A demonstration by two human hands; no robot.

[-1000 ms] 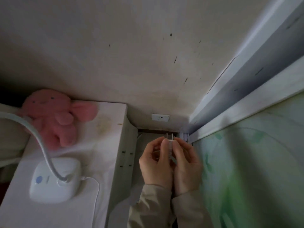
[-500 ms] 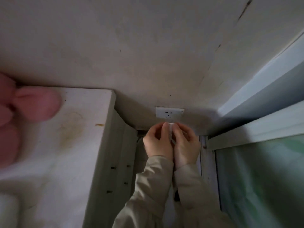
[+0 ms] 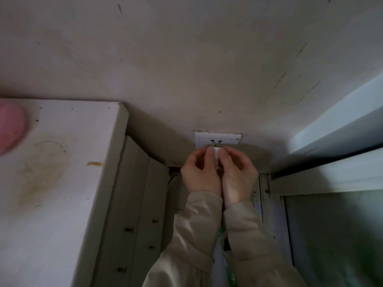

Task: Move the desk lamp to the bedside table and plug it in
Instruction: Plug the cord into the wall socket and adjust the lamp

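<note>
Nearest, at 6 o'clock, two beige sleeves (image 3: pixel 199 245) rise side by side from the bottom edge, touching along their inner edges. A green-and-white strip shows in the gap between them; what it is cannot be told.

Above the sleeves, just past centre toward 5 o'clock, the left hand (image 3: pixel 200 172) and right hand (image 3: pixel 238 172) press together, heels touching. Both are clamped on a small white plug (image 3: pixel 216 153), pinched between the fingertips of each hand, the left from 9 o'clock and the right from 3 o'clock. The plug stands upright with its two metal prongs pointing to 12 o'clock.

Directly beyond, the prong tips sit at the slots of a white socket (image 3: pixel 217 138) on the wall (image 3: pixel 186 59). Whether the prongs are partly in cannot be told; the plug body is still apart from the socket face.

At 9 o'clock lies the white counter (image 3: pixel 62 162), its top stained yellowish, its side panel running down to 7 o'clock. A pink plush (image 3: pixel 10 127) lies on the counter at the far left edge, mostly cut off. The lamp itself is out of view.

At 3 to 4 o'clock a pale window frame (image 3: pixel 331 177) runs along the wall, with greenish glass (image 3: pixel 342 235) below it.
</note>
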